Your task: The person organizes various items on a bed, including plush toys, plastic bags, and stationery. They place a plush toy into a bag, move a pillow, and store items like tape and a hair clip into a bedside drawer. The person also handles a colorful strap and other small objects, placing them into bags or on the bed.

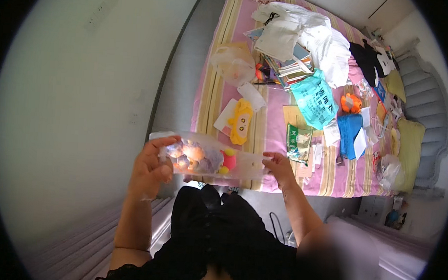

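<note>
A clear bag [210, 159] of small coloured toys is held stretched level above the near edge of the bed [270, 127], left hand [149, 169] closed on the full end, right hand [278, 168] pinching the empty end. The full end is best kept supported from below so the load stays put. A yellow plush [240, 121] and a teal bag [315, 99] lie beyond on the bed.

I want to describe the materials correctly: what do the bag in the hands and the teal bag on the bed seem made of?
Held bag: thin clear plastic film, glossy; its contents show through. Teal bag: probably thin plastic too, crinkled and slightly shiny.
</note>
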The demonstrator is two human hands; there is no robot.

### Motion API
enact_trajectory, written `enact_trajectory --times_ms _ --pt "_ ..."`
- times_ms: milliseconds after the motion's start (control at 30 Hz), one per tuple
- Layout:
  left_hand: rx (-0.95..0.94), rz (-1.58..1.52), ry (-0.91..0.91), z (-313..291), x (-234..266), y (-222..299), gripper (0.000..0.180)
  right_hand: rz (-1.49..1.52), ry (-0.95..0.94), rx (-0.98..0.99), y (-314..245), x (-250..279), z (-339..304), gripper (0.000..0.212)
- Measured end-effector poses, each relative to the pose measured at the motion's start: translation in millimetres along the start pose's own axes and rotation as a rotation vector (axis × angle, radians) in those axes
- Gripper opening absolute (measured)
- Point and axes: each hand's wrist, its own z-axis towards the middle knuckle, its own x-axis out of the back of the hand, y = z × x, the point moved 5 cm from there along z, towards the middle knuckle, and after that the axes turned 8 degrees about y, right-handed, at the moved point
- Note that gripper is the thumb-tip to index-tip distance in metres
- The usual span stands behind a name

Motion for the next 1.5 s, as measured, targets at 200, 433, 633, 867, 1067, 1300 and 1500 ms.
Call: enact_trajectory --times_ms 200,433,633,867,1067,1300,1500 --pt "-0.159 0.038 0.013 31 106 48 0.053 0.309 -0.032 0.105 -57 -105 -17 0.031" --pt "-0.028 0.117 -0.048 104 224 76 0.045 0.351 0.153 0.176 -98 -228 3 0.028" --pt "-0.009 0.083 -0.211 168 268 123 0.049 0.224 0.24 0.175 -139 -300 17 0.028" --pt "-0.038 0.057 -0.376 239 255 146 0.055 0.113 0.312 0.07 -115 -307 38 0.029" --pt "-0.013 0.205 -0.443 316 218 166 0.054 0.163 0.498 -0.049 -112 -274 100 0.032" --pt "-0.133 0.281 -0.501 465 154 206 0.059 -0.411 1.182 0.123 -148 -168 296 0.094" --pt "-0.073 0.331 -0.61 590 73 219 0.06 -0.473 1.085 -0.002 -136 -160 378 0.019"
